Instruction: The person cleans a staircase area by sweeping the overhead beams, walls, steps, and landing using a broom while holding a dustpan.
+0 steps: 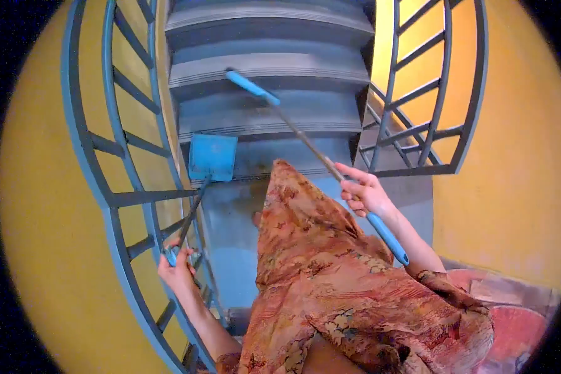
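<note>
My left hand (179,267), low beside the left railing, is closed around the handle of a blue dustpan (213,156). The dustpan's square scoop rests at the left side of a lower stair, and its dark stick slants down to my fingers. My right hand (364,192) grips the long stick of a broom (302,136) just above its blue end grip. The broom's narrow blue head points up and left over the stairs, with dark bristles partly visible at its far tip. It is apart from the dustpan.
Grey-blue stairs (268,68) rise ahead. Metal railings stand on the left (124,199) and right (445,93), close to yellow walls (517,156). A patterned orange-brown garment (330,280) hangs in front of me, covering part of the landing. Reddish patterned flooring (517,327) shows at lower right.
</note>
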`<state>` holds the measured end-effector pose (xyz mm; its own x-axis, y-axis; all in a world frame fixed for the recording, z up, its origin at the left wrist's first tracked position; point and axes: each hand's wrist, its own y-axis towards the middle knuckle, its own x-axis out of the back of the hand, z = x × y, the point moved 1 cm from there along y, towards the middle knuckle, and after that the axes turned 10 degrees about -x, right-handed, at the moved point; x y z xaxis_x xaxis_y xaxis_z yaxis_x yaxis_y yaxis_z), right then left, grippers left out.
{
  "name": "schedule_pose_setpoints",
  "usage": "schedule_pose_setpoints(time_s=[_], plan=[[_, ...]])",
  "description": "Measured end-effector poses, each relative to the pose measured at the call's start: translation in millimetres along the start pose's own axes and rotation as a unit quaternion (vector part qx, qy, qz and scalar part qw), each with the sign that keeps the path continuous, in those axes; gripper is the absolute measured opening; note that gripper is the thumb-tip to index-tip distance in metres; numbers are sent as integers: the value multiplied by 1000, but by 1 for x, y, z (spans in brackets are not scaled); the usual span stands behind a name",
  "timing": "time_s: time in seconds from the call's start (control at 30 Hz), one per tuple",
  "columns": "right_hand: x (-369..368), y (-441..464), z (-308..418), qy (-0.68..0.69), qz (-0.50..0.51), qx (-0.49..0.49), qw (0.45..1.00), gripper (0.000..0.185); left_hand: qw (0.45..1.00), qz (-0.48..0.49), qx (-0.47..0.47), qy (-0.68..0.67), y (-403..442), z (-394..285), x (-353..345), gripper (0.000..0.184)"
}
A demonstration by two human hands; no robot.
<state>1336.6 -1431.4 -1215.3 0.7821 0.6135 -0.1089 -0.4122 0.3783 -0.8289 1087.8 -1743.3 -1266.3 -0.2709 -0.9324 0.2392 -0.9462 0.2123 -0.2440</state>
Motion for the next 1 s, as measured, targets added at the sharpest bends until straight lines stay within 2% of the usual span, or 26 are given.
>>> schedule_pose_setpoints(time_s=[0.07,0.13,0.17,0.2,0.23,0.3,0.37,0.4,0.43,0.47,0.53,0.6,0.67,0.73,0.8,0.83,0.97,1.0], plan=[[35,0,-19,49,-6,1,999,48,999,-1,9,31,-25,-3,1,21],[61,5,-18,109,-138,-6,984,41,999,-9,6,32,-42,10,0,21],[80,19,-18,134,-153,3,979,35,999,-19,7,31,-47,16,-1,20],[101,41,-16,157,-165,14,974,30,999,-24,2,31,-49,17,-5,20],[118,64,-11,114,-199,47,972,19,999,-26,19,34,-53,19,-10,21],[171,137,-17,119,-206,31,971,14,997,-44,59,4,-61,40,-16,21],[187,207,6,122,-205,35,971,16,998,-56,41,2,-62,56,-28,20],[194,244,8,4,-208,48,977,10,998,-45,32,15,-67,63,-30,20],[196,267,2,-111,-208,52,970,7,995,-73,67,10,-68,60,-39,20],[144,244,21,-71,-263,11,962,17,994,-77,75,28,-69,60,-42,20],[82,232,26,-7,-232,28,972,10,994,-78,81,-1,-63,68,-53,20],[35,229,7,75,-159,32,984,19,995,-75,69,-8,-54,81,-60,20],[-8,219,-2,8,-83,-40,996,30,995,-78,65,-18,-49,85,-65,20],[-58,207,-9,-74,-69,-17,995,33,995,-71,55,-34,-36,86,-72,20],[-96,203,-17,-89,-42,-35,995,35,995,-79,47,-33,-22,97,-77,20],[-111,202,-18,-133,-5,-24,991,33,996,-78,40,-27,-15,101,-77,20],[-122,207,-13,-251,43,-33,966,21,995,-92,22,-23,4,97,-85,19],[-118,189,5,-268,49,-31,962,23,996,-88,25,-16,10,94,-86,20]])
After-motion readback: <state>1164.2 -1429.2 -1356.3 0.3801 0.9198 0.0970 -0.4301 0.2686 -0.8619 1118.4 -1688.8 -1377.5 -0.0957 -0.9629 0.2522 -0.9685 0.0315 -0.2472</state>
